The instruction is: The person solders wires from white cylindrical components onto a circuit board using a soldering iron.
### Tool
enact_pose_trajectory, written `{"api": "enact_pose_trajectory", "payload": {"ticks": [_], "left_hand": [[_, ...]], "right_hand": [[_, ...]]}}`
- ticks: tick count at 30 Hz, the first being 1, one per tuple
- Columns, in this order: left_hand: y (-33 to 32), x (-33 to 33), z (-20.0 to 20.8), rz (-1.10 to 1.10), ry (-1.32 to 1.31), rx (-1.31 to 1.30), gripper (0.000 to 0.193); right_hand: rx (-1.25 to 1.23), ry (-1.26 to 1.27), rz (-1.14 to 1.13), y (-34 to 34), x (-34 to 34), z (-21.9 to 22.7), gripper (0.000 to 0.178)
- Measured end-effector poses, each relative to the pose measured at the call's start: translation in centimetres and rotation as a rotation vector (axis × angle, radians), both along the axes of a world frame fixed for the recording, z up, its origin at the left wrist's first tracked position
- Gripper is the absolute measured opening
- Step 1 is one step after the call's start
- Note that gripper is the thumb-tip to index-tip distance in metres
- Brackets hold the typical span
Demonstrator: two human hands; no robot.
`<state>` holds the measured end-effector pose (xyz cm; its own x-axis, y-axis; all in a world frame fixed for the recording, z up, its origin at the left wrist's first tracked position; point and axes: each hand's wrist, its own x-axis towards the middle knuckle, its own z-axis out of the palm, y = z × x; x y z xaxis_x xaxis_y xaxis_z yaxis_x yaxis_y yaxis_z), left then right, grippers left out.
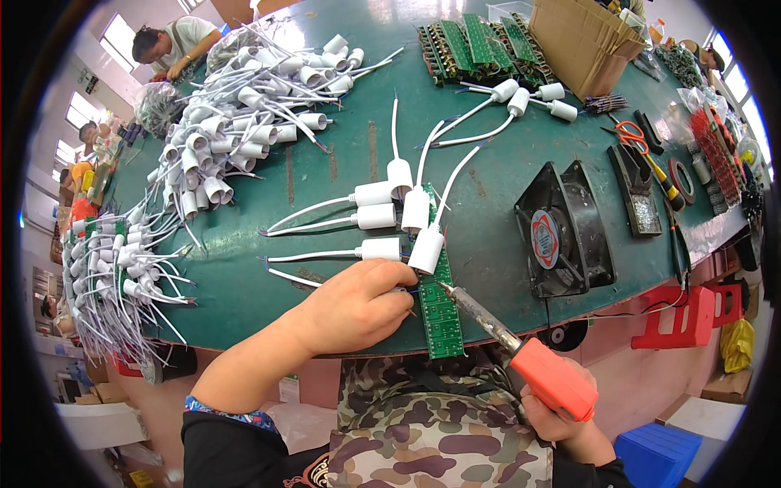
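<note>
A long green circuit board strip [443, 321] lies at the table's near edge. White lamp sockets [376, 216] with white cables sit along both sides of its upper part. My left hand [358, 307] is closed beside the strip's left edge, pinching a white cabled socket that the fingers mostly hide; its cable [294, 278] comes out to the left. My right hand [555, 413] grips the red handle of a soldering iron [496, 329]. The iron's tip reaches the board just below the nearest right-hand socket [426, 250], close to my left fingertips.
Heaped white sockets [236, 122] cover the left of the green table [325, 171]. A black fan [561, 232] stands right of the board. Beyond it are orange scissors [633, 137], a black holder [634, 191], stacked boards [480, 45] and a cardboard box [582, 49]. People sit across the table.
</note>
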<state>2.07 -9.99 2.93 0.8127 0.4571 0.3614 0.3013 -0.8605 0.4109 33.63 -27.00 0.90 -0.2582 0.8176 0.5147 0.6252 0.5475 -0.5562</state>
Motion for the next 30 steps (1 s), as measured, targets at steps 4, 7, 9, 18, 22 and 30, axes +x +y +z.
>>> {"api": "enact_pose_trajectory", "payload": {"ticks": [4,7,9,18,22,30], "left_hand": [[0.4,-0.2,0.0,-0.050,0.002,-0.050,0.021],[0.1,-0.1,0.3,-0.038,0.007,-0.099,0.015],[0.1,-0.1,0.2,-0.034,0.002,-0.093,0.014],[-1.2,1.3,-1.4,0.176,-0.132,0.074,0.015],[-1.2,1.2,-1.7,0.157,-0.114,0.146,0.020],[-1.4,1.4,-1.8,0.165,-0.095,0.255,0.023]], "right_hand": [[-0.003,0.001,0.001,0.0,0.0,0.0,0.047],[0.009,0.013,0.013,0.0,0.1,-0.1,0.046],[0.015,0.008,0.013,0.1,0.1,0.0,0.046],[-0.057,0.131,-0.042,0.4,-0.5,0.1,0.027],[-0.038,0.045,0.010,0.4,-0.6,0.2,0.039],[-0.040,0.052,0.034,0.5,-0.8,-0.2,0.039]]}}
